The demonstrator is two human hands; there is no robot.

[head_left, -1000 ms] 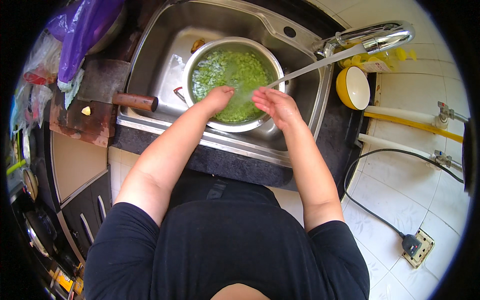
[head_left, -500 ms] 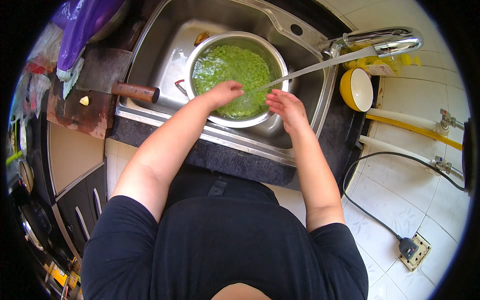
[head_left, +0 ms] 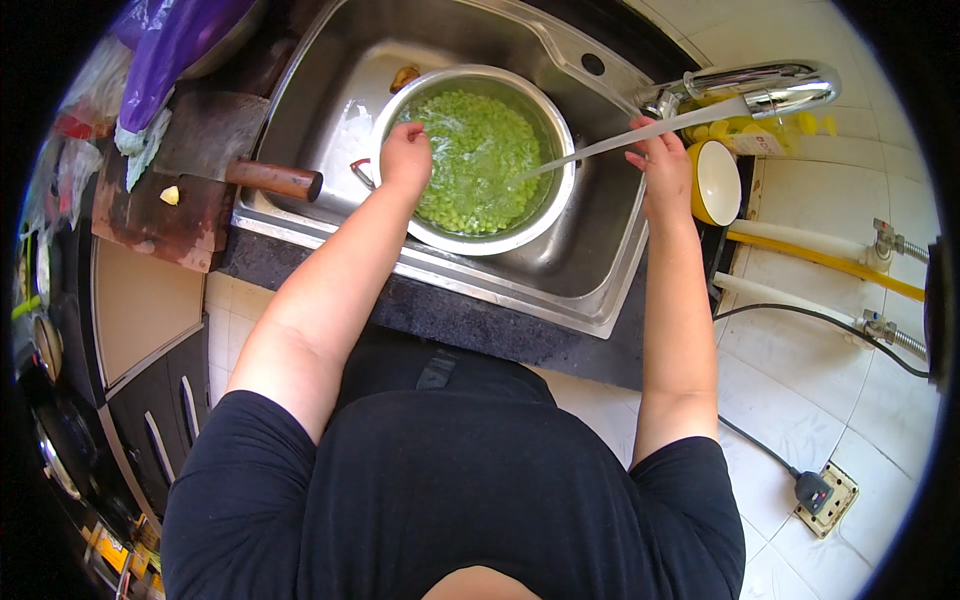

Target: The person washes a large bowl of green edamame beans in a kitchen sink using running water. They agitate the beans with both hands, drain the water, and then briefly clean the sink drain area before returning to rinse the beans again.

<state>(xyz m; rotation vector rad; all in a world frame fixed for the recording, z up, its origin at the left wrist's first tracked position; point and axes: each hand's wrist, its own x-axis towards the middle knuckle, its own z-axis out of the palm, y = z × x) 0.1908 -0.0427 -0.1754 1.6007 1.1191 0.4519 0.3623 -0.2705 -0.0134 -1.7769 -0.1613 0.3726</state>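
Note:
A round steel basin [head_left: 548, 215] stands in the sink, filled with water and many small green beans or peas [head_left: 490, 165]. My left hand [head_left: 407, 160] is at the basin's left side, over its rim, with the fingers curled in; what they may hold is hidden. Beside the sink's right edge is my right hand [head_left: 665, 175], fingers apart and nothing seen in them, close to the base of the chrome faucet [head_left: 795, 88]. A stream of water [head_left: 650, 130] runs slantwise from the faucet's spout into the basin.
The steel sink [head_left: 330, 60] surrounds the basin. At left, a cleaver [head_left: 272, 180] lies on a wooden board [head_left: 130, 225] with a small pale piece [head_left: 170, 196]. A yellow bowl [head_left: 718, 182] and a yellow bottle [head_left: 735, 135] stand at right. A plug [head_left: 812, 490] sits in a wall socket.
Both hands have come away from over the beans. My left hand moved up and left to the rim; my right hand moved right, toward the faucet. Water keeps running.

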